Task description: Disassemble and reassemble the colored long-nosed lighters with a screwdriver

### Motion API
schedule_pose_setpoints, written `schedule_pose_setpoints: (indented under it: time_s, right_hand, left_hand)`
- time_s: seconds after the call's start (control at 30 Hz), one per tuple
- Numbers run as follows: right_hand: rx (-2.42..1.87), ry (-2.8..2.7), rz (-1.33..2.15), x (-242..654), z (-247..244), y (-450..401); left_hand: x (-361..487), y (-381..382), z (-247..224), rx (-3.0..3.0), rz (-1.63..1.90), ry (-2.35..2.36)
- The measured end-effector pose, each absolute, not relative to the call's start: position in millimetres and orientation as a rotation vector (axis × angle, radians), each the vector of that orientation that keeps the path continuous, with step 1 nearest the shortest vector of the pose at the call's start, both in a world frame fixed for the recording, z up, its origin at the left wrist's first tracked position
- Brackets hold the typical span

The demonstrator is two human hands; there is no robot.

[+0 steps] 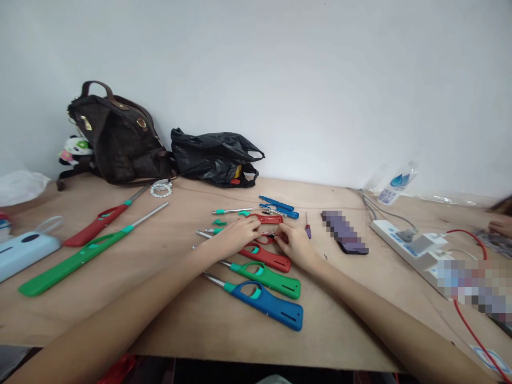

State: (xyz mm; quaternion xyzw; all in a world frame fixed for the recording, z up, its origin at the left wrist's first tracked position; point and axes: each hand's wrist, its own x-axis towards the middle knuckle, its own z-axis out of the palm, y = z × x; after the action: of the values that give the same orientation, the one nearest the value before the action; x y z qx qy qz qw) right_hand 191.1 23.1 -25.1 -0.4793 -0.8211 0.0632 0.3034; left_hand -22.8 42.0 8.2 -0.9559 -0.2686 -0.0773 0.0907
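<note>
My left hand [243, 233] is at the middle of the table, its fingers bent at a red casing piece [272, 219]. Facing it, my right hand [294, 242] has its fingertips together at small dark and metal parts over another red shell [264, 239]; what it pinches is too small to name. Nearer to me lie a red lighter [272, 259], a green lighter [276, 280] and a blue lighter [276, 309]. Behind my hands are blue casing halves [280, 205] and a metal lighter tube [236, 211]. A small screwdriver [308, 228] lies right of them.
At left lie a long green lighter [76, 258], a red one [98, 224] and a light-blue device [30, 250]. A backpack [120, 138] and black plastic bag [212, 157] stand behind. Rightward are a phone [346, 233], power strip [400, 248], bottle [398, 184] and another person's hand [501, 228].
</note>
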Motion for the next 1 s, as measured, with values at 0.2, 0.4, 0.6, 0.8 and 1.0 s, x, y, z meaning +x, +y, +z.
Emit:
schedule_pose_setpoints:
  time_s: [0.2,0.4,0.6,0.8,1.0]
  right_hand:
    - [-1.293,-2.233,0.26,195,-17,23]
    - [-1.322,-2.27,0.363,198,-10,15]
    - [-1.367,-2.254,0.462,198,-8,13]
    - [-1.358,-2.257,0.444,197,-7,13]
    - [-1.362,-2.241,0.474,197,-6,13]
  left_hand:
    - [-28,45,3,-2.895,-0.256,-0.785]
    - [-32,46,1,-2.934,-0.237,-0.691]
    - [-32,47,0,-2.989,-0.28,-0.684]
    - [-36,51,4,-3.203,-0.571,-0.886]
    - [-39,55,6,-3.276,-0.661,-1.091]
